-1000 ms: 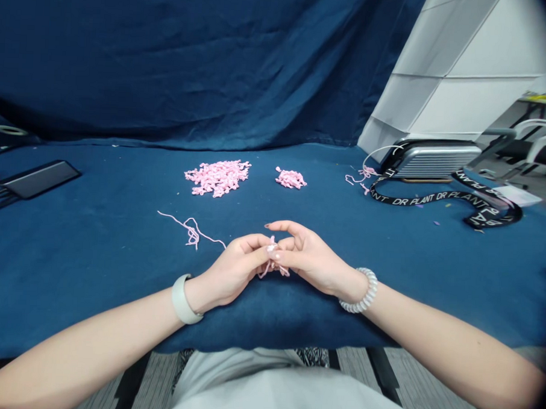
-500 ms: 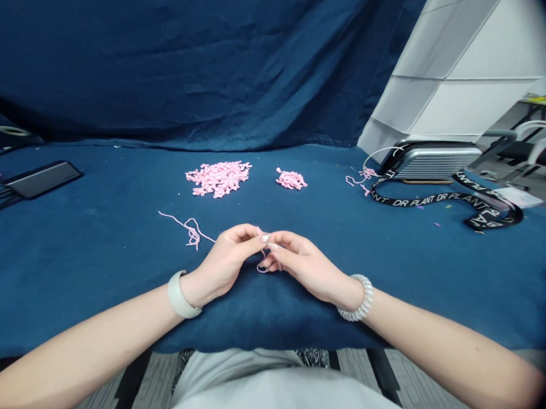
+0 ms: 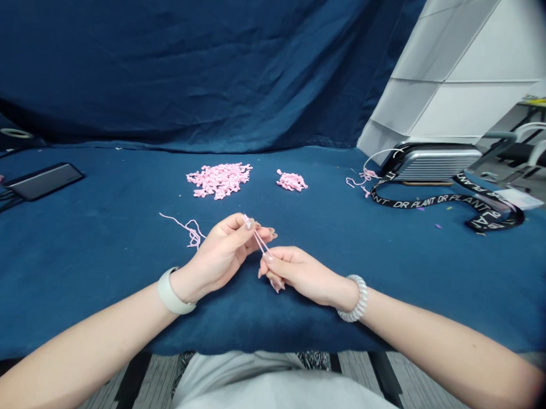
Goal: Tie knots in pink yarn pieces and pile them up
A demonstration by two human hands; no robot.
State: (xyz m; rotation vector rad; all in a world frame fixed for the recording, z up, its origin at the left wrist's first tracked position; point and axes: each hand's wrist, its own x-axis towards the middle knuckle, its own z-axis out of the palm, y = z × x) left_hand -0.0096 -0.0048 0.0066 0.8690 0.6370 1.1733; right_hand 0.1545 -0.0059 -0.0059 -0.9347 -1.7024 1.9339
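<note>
Pink yarn (image 3: 261, 242) runs taut in two strands between my hands. My left hand (image 3: 228, 248) pinches it between thumb and forefinger, a little higher and farther from me. Lower down, my right hand (image 3: 295, 272) pinches the other end of the strands, with its remaining fingers curled below. On the cloth at left lies a loose tangle of the same pink yarn (image 3: 194, 232), its tail reaching toward my left hand. Beyond my hands sit a larger pile of knotted pink yarn pieces (image 3: 220, 179) and a smaller pile (image 3: 292, 181).
A dark blue cloth (image 3: 116, 270) covers the table. At left lies a black power bank (image 3: 45, 181) with cables. To the right are a silver ridged case (image 3: 440, 162), a black lettered lanyard (image 3: 418, 203) and yarn scraps (image 3: 368, 174). A blue curtain (image 3: 184, 62) hangs behind.
My hands have drawn apart, the right one down toward me and the left one slightly left and up. The yarn between them is now stretched straight, and its small loop no longer shows.
</note>
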